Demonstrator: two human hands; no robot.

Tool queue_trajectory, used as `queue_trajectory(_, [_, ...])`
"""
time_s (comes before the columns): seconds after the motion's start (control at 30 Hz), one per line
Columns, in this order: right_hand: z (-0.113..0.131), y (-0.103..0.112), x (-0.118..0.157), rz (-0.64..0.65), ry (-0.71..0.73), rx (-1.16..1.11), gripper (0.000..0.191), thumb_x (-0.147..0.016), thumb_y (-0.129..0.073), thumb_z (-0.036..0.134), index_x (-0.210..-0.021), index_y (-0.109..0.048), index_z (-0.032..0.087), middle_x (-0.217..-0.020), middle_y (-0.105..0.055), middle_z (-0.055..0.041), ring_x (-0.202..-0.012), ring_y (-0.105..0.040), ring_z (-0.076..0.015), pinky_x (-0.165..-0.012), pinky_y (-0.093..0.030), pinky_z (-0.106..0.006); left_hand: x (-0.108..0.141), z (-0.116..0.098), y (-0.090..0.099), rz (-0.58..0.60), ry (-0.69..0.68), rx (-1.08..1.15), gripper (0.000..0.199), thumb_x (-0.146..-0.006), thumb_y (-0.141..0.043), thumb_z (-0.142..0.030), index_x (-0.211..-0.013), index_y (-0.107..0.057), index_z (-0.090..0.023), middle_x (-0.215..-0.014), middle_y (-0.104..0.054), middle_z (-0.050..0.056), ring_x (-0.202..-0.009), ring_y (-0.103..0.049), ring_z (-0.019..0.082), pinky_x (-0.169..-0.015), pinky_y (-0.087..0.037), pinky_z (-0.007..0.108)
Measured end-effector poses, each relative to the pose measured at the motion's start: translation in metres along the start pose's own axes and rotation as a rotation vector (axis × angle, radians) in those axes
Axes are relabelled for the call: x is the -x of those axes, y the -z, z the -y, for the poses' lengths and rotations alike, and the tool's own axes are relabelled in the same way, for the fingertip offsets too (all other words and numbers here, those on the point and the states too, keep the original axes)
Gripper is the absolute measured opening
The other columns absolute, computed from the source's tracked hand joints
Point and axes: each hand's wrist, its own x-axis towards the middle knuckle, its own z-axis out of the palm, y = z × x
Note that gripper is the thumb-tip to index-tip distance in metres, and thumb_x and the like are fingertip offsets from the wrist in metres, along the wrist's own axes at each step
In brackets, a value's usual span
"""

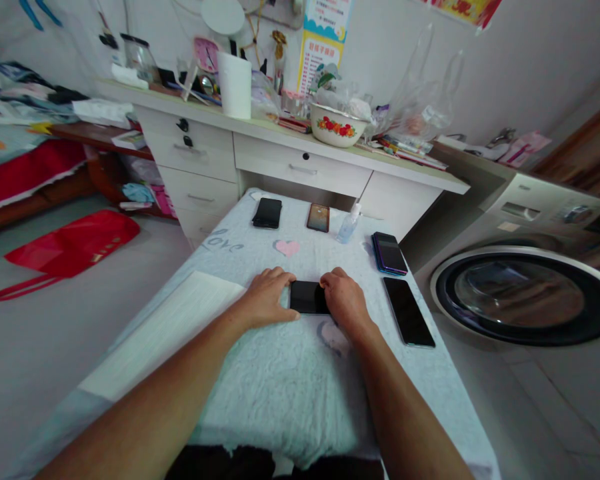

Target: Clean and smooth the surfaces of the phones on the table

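A black smartphone (307, 297) lies sideways on the cloth-covered table, its dark screen facing up. My left hand (267, 300) grips its left end, fingers at the far edge and thumb at the near edge. Over the right end, my right hand (345, 297) is curled with fingers pressed together, covering that part of the phone. Whatever those fingers may hold is hidden. To the right lie a larger black phone (409, 312) and a stack of phones (390, 253). Farther back are another dark phone (268, 213), a brown-backed phone (319, 217) and a clear spray bottle (349, 223).
A folded white cloth or paper strip (165, 333) lies along the table's left side. Behind stands a white desk (300, 163) with a paper roll (235, 85) and a flowered bowl (337, 127). A washing machine (525, 213) is at the right; a red bag (80, 243) lies on the floor.
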Motion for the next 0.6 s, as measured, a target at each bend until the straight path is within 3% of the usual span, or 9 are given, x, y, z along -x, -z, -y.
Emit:
queue_trajectory(0.33, [0.0058, 0.0007, 0.0005, 0.039, 0.076, -0.023, 0.028, -0.094, -0.039, 0.018, -0.100, -0.067, 0.022, -0.103, -0.059, -0.0046, -0.084, -0.059, -0.0131, -0.074, -0.038, -0.024, 0.0010, -0.0028, 0.0018, 0.018, 0.005, -0.010, 0.061, -0.061, -0.073, -0.043, -0.114, -0.056, -0.019, -0.110, -0.057, 0.008, -0.107, -0.050, 0.029, -0.092, -0.042, 0.039])
queue_trajectory(0.6, [-0.0009, 0.0059, 0.0029, 0.024, -0.003, -0.015, 0.028, -0.093, -0.040, 0.020, -0.100, -0.068, 0.023, -0.102, -0.060, -0.0051, -0.085, -0.059, -0.0144, -0.072, -0.038, -0.025, 0.0011, 0.0012, 0.0004, 0.027, -0.015, -0.020, 0.065, -0.061, -0.073, -0.043, -0.119, -0.054, -0.020, -0.112, -0.055, 0.008, -0.107, -0.050, 0.028, -0.093, -0.042, 0.038])
